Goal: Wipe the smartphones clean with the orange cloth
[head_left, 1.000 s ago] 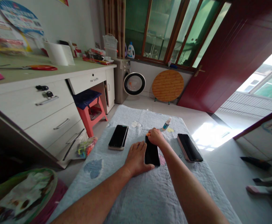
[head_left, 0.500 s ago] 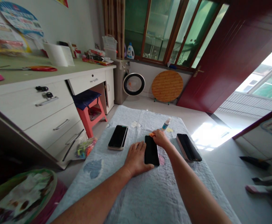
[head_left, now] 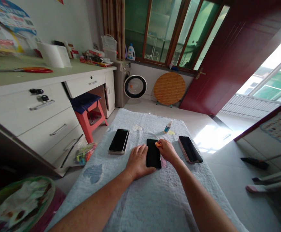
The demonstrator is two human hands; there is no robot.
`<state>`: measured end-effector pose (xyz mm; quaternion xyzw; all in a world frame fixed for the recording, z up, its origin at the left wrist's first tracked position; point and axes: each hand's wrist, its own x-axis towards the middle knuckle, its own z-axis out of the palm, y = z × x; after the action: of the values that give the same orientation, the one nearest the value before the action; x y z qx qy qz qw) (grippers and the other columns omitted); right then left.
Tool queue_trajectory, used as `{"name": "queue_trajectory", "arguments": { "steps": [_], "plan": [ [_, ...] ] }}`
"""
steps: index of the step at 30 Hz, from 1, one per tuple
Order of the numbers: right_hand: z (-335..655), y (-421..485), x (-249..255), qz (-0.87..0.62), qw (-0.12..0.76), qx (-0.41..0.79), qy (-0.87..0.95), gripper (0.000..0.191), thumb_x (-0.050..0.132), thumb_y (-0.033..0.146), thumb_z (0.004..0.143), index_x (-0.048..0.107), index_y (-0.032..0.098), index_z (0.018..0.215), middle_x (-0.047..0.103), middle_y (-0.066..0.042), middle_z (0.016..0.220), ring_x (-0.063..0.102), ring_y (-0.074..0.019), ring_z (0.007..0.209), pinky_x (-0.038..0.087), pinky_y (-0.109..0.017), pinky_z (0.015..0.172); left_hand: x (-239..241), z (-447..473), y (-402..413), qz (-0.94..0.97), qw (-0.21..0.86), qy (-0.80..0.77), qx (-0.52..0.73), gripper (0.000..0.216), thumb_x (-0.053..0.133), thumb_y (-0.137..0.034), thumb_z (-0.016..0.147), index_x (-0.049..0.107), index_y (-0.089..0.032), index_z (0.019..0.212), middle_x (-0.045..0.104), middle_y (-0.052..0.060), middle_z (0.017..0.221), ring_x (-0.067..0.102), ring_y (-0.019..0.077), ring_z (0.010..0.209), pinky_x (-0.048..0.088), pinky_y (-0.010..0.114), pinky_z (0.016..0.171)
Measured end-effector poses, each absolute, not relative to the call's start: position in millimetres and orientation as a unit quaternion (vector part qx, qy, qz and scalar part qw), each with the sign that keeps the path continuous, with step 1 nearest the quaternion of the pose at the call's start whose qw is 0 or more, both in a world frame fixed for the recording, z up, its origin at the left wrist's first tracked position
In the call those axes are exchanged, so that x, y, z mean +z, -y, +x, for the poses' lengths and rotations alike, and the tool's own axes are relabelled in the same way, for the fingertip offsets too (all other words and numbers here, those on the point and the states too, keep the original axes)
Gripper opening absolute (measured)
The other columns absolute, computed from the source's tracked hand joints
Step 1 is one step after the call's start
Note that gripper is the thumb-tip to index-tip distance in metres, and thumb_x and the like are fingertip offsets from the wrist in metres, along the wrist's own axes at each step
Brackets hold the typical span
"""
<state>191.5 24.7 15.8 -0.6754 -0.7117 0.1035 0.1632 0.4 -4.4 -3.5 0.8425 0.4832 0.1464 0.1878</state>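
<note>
Pale blue quilted worktop cloth (head_left: 154, 199): our left hand (head_left: 136, 161), flat, steadies the black smartphone (head_left: 153, 158); right hand (head_left: 166, 150) pinches a small orange pad (head_left: 156, 144) on its far end. Rubbing underway, we judge.

orange item (head_left: 156, 144) mostly hidden by right hand (head_left: 167, 150) | middle phone (head_left: 153, 157) edge covered by left hand (head_left: 136, 161) | basin (head_left: 55, 202) cropped lower left

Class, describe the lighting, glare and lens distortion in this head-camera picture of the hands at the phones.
Head view: the open doorway is blown out and throws glare on the pale tiled floor; the wide lens tilts the white drawer desk and dark red door; the middle black phone is sharp.
</note>
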Motion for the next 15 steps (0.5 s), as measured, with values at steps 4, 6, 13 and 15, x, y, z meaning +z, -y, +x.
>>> {"name": "queue_trajectory", "arguments": {
  "steps": [4,6,13,15],
  "plan": [
    [187.3,-2.4,19.6,-0.671,0.174,0.119,0.710,0.016,0.049,0.011,0.080,0.062,0.016,0.088,0.064,-0.005,0.085,0.055,-0.0151,0.079,0.034,-0.023,0.071,-6.2,0.8,3.3,0.845,0.181,-0.482,0.144,0.097,0.066,-0.064,0.063,0.037,-0.014,0.141,0.036,0.015,0.150,0.027,0.0347,0.139,0.020,0.047,0.115],
    [186.1,7.7,20.4,-0.670,0.175,0.127,0.710,0.016,0.049,0.011,0.080,0.061,0.017,0.088,0.064,-0.004,0.084,0.056,-0.0152,0.080,0.034,-0.022,0.070,-7.2,0.9,2.8,0.847,0.176,-0.481,0.145,0.098,0.066,-0.064,0.063,0.038,-0.013,0.141,0.036,0.015,0.150,0.028,0.0347,0.139,0.020,0.047,0.115],
    [183.3,39.6,19.8,-0.665,0.178,0.131,0.713,0.012,0.048,0.012,0.082,0.058,0.019,0.083,0.064,-0.004,0.082,0.056,-0.0152,0.077,0.033,-0.022,0.068,-3.5,0.9,3.9,0.848,0.171,-0.483,0.137,0.100,0.066,-0.064,0.062,0.037,-0.010,0.141,0.036,0.017,0.150,0.029,0.0350,0.138,0.021,0.046,0.115],
    [182.1,47.4,20.1,-0.662,0.181,0.140,0.714,0.012,0.047,0.013,0.083,0.058,0.019,0.084,0.064,-0.004,0.083,0.057,-0.0151,0.077,0.034,-0.022,0.068,-2.5,1.0,4.1,0.847,0.172,-0.485,0.136,0.100,0.066,-0.064,0.062,0.037,-0.010,0.141,0.036,0.016,0.150,0.029,0.0350,0.138,0.021,0.046,0.115]
  ]
}}
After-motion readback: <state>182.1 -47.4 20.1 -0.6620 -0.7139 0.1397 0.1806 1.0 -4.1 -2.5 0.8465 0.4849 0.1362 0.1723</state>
